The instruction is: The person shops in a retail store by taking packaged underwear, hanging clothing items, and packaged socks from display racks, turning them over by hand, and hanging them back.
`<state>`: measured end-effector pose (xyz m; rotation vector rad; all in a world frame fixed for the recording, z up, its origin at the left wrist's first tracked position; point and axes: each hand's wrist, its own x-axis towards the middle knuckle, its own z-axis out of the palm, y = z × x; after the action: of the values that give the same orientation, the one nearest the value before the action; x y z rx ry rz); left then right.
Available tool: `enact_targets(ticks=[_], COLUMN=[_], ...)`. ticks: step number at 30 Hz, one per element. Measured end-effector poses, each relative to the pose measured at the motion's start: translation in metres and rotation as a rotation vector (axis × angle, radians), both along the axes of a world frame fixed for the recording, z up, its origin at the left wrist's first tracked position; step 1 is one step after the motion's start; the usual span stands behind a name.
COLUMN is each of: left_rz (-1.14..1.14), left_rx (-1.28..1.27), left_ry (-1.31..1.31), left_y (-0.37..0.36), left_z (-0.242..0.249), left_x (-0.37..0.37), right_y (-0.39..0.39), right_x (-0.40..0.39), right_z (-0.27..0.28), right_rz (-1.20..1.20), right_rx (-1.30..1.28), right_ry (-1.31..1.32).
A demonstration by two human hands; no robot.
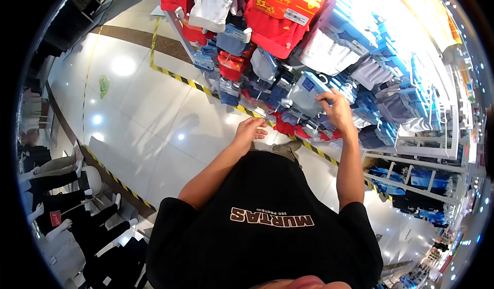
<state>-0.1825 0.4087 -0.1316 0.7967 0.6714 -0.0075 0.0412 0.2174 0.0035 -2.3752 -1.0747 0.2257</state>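
Observation:
My right hand [337, 111] is raised at the rack, its thumb and fingers closed on the edge of a grey packaged undergarment [304, 97] with a blue card top. That pack hangs among others on the rack, near a white hook. Lower and to the left, my left hand [250, 131] is held in front of my body with its fingers loosely bent and apart, and nothing shows in it. Above the grey pack hang red packaged undergarments [278, 29] with red and gold cards. White packaged undergarments [329, 52] with blue cards are beside them.
The display rack [450, 129] spans the upper right, with lower shelves of blue packs [411, 178]. Black and yellow tape [193, 84] marks the floor along its base. Mannequins [67, 242] stand at lower left beside a red sale sign [55, 218].

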Motion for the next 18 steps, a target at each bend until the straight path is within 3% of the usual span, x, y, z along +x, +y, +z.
enact_targets(ticks=[7, 15, 18], left_rz=[-0.005, 0.076, 0.118], left_rx=[-0.007, 0.01, -0.008], left_ry=[0.034, 0.082, 0.134], left_y=[0.003, 0.007, 0.017], left_z=[-0.011, -0.008, -0.021], left_x=[-0.013, -0.034, -0.048], right_y=[0.017, 0.05, 0.056], right_x=[0.002, 0.039, 0.038], right_z=[0.0, -0.044, -0.061], right_rz=[0.041, 0.059, -0.005], right_rx=[-0.117, -0.142, 0.025], right_ry=[-0.062, -0.025, -0.032])
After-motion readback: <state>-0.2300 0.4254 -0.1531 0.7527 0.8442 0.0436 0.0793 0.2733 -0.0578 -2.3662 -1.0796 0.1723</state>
